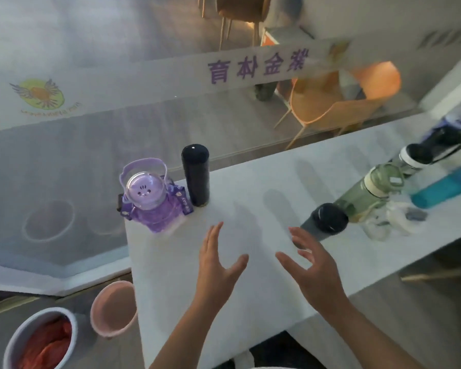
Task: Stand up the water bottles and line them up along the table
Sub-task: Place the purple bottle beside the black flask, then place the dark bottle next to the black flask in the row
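A purple bottle (pixel 155 201) with a clear domed lid and carry handle stands upright at the white table's (pixel 250 302) left end. Right beside it stands a tall black flask (pixel 196 175). Further right, a grey bottle with a black cap (pixel 326 219) stands tilted in the picture. Behind it come a green bottle (pixel 367 193), a teal bottle (pixel 445 186) and a black-and-white bottle (pixel 421 155); they look to be lying down. My left hand (pixel 216 265) and my right hand (pixel 314 267) hover open over bare table, holding nothing. The right hand's fingertips are close to the grey bottle.
A crumpled white cloth or strap (pixel 391 222) lies by the green bottle. On the floor at the left stand a pink bucket (pixel 113 308) and a white bucket with red cloth (pixel 43 342). An orange chair (pixel 343 102) stands beyond the table, behind a white banner (pixel 171 78).
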